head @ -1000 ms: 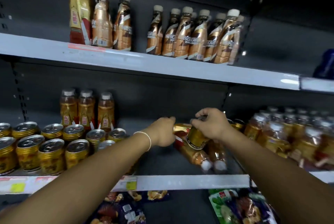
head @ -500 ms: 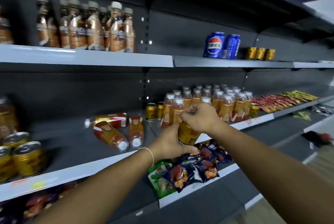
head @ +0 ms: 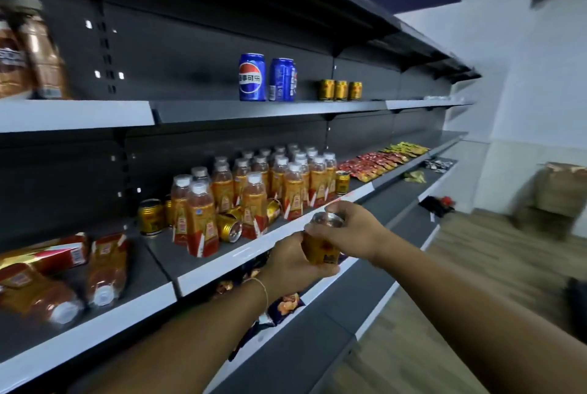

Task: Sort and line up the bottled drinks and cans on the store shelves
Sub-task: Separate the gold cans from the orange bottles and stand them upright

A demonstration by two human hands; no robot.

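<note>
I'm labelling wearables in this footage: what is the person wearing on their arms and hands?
Both forearms are bare, no sleeves showing. Neither the left hand nor the right hand is gloved. A thin pale bracelet circles the left wrist.

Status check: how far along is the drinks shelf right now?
Done: the orange bottles mostly stand upright in rows, and three gold cans are lined up on the upper shelf beside the blue cans. In hand: one gold can, left hand round its body, right hand gripping its top. To do: tipped cans among the bottles and the fallen bottles at the left of the middle shelf.
</note>
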